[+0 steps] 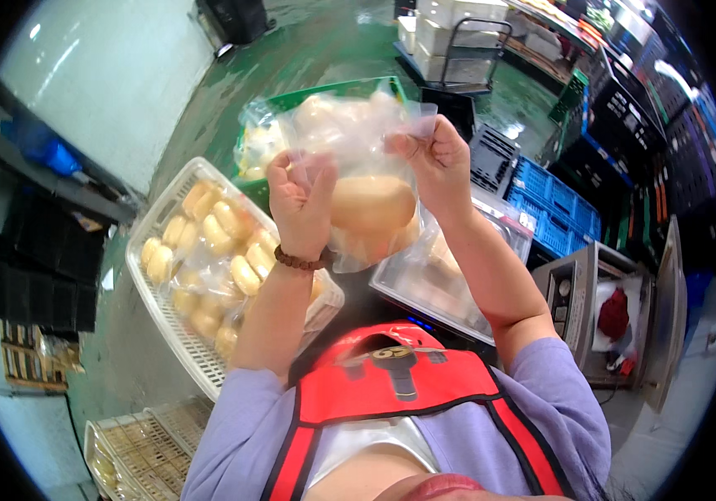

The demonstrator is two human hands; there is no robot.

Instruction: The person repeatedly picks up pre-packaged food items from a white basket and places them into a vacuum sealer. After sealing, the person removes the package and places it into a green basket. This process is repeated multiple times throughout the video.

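Note:
A clear plastic bag (367,147) is stretched between my two hands, with pale yellow, oblong food pieces (372,201) at its lower end. My left hand (300,206) pinches one side of the bag, and a brown beaded bracelet (298,259) circles that wrist. The opposite side is gripped by my right hand (438,169). To the left, a white plastic crate (151,307) carries several clear bags of the same food (220,228). Beyond my hands, a green crate (327,94) contains more bagged pieces. Below my right forearm sits a clear-lidded box or machine (420,282), partly hidden.
Blue crates (552,203) and dark stacked crates (621,100) line the right side. A metal cabinet (664,325) has its door swung outward. A trolley (470,56) with white boxes stands far off. Another crate (145,444) is at lower left. The green floor (327,37) looks wet.

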